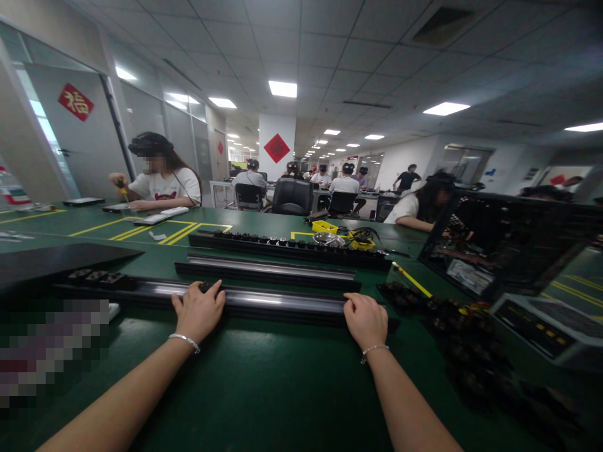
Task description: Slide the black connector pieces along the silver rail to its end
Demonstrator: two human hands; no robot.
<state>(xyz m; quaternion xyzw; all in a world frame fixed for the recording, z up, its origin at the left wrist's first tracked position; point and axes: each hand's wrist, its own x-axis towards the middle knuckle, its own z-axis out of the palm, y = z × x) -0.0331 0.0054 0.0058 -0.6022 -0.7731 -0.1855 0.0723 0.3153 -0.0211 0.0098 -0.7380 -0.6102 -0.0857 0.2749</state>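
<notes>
A long black rail (pixel 282 302) with a shiny channel lies across the green table. My left hand (pixel 198 309) is on its left half, fingers curled round a small black part (pixel 204 287) at the channel. Toward the rail's right end rests my right hand (pixel 367 319), its fingers bent together over the edge; whether they hold anything small is hidden. Several small black parts (pixel 97 276) sit at the rail's left end. Behind it lie a second rail (pixel 268 270) and a third rail (pixel 282 247) filled with small parts.
Loose black parts (pixel 471 339) are heaped at the right, beside a grey device (pixel 546 329) and an open black case (pixel 509 245). Yellow trays (pixel 324 227) and a metal dish (pixel 328 239) stand behind the rails. People sit across the table at left and right.
</notes>
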